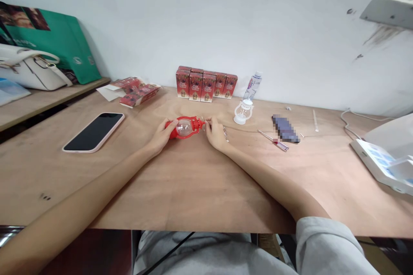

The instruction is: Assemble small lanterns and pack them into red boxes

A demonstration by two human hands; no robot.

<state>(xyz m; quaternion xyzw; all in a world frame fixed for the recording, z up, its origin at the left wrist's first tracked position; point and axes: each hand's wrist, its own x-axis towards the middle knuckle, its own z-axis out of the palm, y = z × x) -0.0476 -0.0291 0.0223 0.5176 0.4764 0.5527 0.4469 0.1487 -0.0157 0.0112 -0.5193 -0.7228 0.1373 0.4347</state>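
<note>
A small red lantern (185, 128) with a clear globe lies on its side above the wooden table (193, 180). My left hand (163, 134) is closed round its red base at the left end. At the lantern's top, on the right, my right hand (215, 132) pinches a small metal piece whose shape is mostly hidden by the fingers. Several small metal bits (225, 134) lie just beyond my right hand. A white lantern (243, 112) of similar form stands upright to the right.
Red boxes (195, 87) stand by the wall, with flattened boxes (140, 94) to their left. A phone (94, 132) lies at left. Rightward are a bottle (252, 87), a screwdriver (274, 140), a blurred dark item (285, 128) and a white device (383, 165).
</note>
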